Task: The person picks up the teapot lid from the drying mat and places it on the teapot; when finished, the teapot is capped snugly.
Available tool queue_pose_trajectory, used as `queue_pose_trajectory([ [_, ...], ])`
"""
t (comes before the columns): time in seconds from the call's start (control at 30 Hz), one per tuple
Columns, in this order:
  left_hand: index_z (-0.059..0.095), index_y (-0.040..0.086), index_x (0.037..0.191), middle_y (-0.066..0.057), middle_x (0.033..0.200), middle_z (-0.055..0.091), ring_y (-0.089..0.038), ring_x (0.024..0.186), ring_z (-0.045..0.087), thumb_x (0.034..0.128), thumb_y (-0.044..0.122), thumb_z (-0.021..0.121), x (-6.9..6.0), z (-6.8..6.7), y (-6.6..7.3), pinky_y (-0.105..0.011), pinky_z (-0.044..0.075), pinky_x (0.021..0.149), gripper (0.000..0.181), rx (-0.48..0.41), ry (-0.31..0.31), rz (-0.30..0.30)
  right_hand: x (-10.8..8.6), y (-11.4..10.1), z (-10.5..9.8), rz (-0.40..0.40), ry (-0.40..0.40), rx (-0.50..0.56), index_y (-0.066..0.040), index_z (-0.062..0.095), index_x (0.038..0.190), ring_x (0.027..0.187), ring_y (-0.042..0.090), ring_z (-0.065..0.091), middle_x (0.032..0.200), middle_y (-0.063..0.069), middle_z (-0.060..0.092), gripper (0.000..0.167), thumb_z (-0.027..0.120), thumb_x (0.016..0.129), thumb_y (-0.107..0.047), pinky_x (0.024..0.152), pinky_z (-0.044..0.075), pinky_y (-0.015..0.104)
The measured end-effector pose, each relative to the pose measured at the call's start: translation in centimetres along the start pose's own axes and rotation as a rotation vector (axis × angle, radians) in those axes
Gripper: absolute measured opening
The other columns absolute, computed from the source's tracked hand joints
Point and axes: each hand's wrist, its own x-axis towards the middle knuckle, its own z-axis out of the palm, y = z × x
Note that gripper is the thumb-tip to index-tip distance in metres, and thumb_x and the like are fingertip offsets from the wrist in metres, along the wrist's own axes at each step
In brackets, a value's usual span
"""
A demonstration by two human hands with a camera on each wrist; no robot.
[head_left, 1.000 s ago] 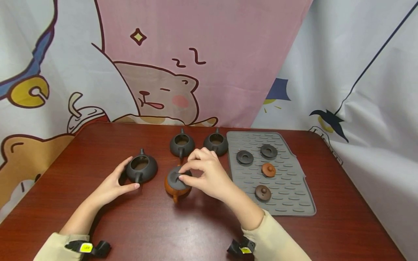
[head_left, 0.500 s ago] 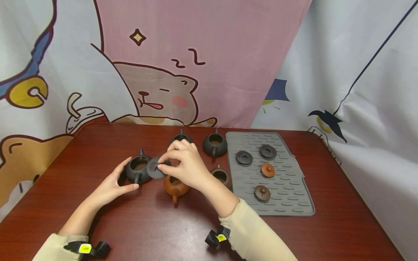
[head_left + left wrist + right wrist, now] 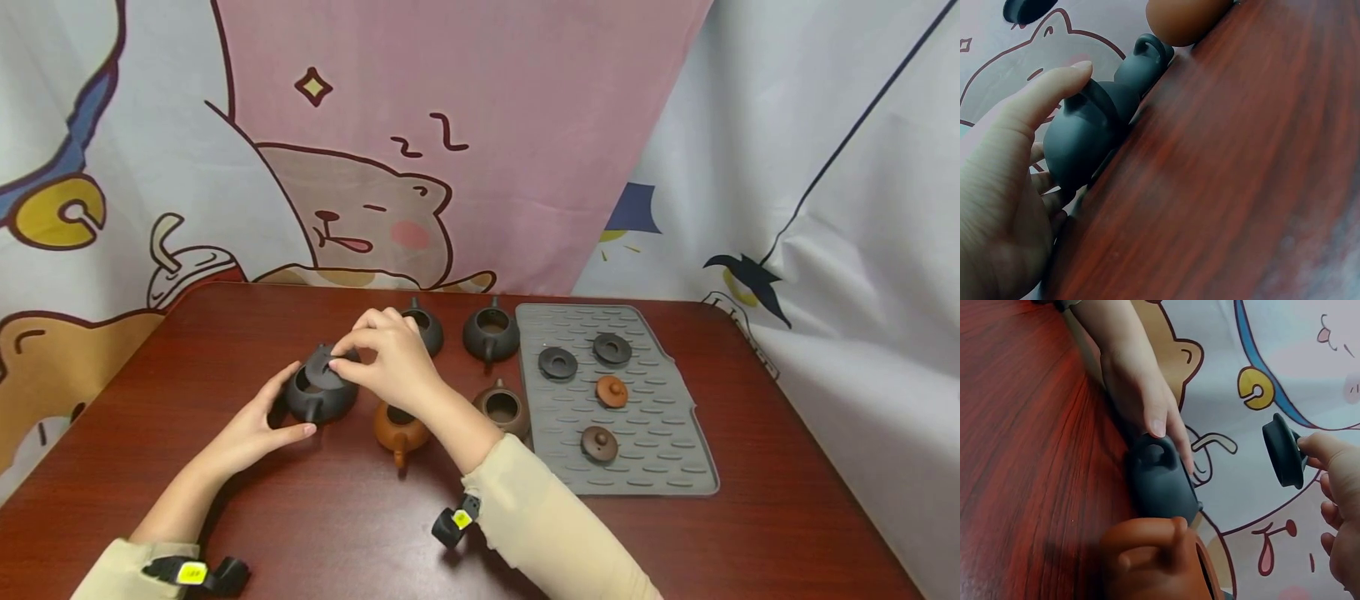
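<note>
In the head view, a black teapot [image 3: 330,407] stands at the left of the table. My left hand [image 3: 253,429] holds it from the left; the left wrist view has the thumb at the teapot's handle [image 3: 1099,103] and the fingers round the far side. Thumb and fingers of my right hand [image 3: 390,358] pinch a black lid [image 3: 318,367] by its knob. In the head view this lid is tilted over the teapot's mouth, covering part of it. The right wrist view shows the lid [image 3: 1284,453] in the air, apart from the teapot [image 3: 1163,487].
An orange teapot [image 3: 393,432] and a brown teapot [image 3: 501,407] stand uncovered to the right. Two black teapots, one [image 3: 491,335] partly behind nothing, sit at the back. A grey mat [image 3: 652,471] carries black lids [image 3: 558,363], an orange lid [image 3: 612,391] and a brown lid [image 3: 600,444].
My right hand has carried the black lid leftward, from above the orange teapot to above the black teapot. My left hand has stayed at the black teapot.
</note>
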Motion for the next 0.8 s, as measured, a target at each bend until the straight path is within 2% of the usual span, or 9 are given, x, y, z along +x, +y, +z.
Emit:
queue_pose_trajectory([
  [0.13,0.013,0.007,0.153,-0.028,0.15,0.021,-0.046,0.135,0.021,0.0811,0.027,0.077,0.0,0.0,0.0,-0.067,0.02,0.099,0.099,0.003,-0.004,-0.004,0.7,0.2,0.9,0.02,-0.01,-0.01,-0.023,0.077,0.09,0.084,0.008,0.047,0.089,-0.009,0.058,0.01,0.076,0.083,-0.03,0.076,0.032,0.025],
  [0.4,0.012,0.007,0.153,-0.027,0.151,0.019,-0.046,0.135,0.019,0.0814,0.027,0.077,0.0,-0.1,0.0,-0.069,0.018,0.099,0.099,0.002,-0.01,-0.007,1.7,1.0,2.4,0.114,-0.05,-0.024,-0.025,0.077,0.093,0.082,0.004,0.045,0.089,-0.01,0.058,0.013,0.074,0.085,-0.034,0.078,0.032,0.023],
  [0.8,0.013,0.006,0.153,-0.027,0.151,0.019,-0.045,0.136,0.019,0.0811,0.027,0.077,0.1,-0.1,0.0,-0.066,0.019,0.099,0.099,-0.002,-0.004,0.007,2.0,2.1,4.8,0.175,-0.095,-0.022,-0.025,0.076,0.094,0.084,0.004,0.047,0.086,-0.013,0.055,0.014,0.074,0.085,-0.036,0.079,0.032,0.024],
])
